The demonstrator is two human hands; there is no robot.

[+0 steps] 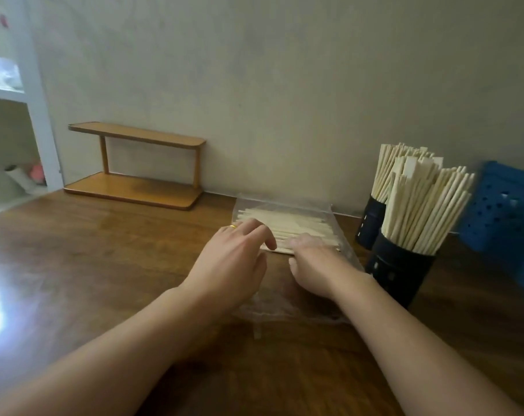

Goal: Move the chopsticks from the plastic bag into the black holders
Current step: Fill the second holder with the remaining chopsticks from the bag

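- At the far left a white shelf unit [29, 94] stands beside the table, its contents too blurred for me to name
- A small two-level wooden rack [134, 166] stands against the wall, on the far edge of the brown wooden table [89, 265]
- A bright glare of light lies on the tabletop near my left forearm
- My left hand [233, 259], a gold ring [233, 226] on one finger, reaches forward with its fingers loosely bent; the fingertips rest on the near ends of the loose chopsticks [287, 226], and I cannot tell whether they pinch any of them
- Those chopsticks lie flat in a pale layer inside the clear plastic bag [338, 232], running away from me toward the wall, just ahead of both hands
- The bag's open, crumpled end spreads on the table under my wrists
- My right hand [314, 262] lies palm down just beside the left, fingers pointing forward onto the same near ends; they blur into the wood, so I cannot say whether they grasp anything or only touch
- To the right of the bag stand two black holders, well apart from my fingers: the far holder [370, 225] near the wall and the near holder [400, 274] closer to me
- Both holders are packed with upright chopsticks [419, 202] that fan outward at the top
- At the far right a blue perforated basket [506, 205] sits against the wall, behind the holders
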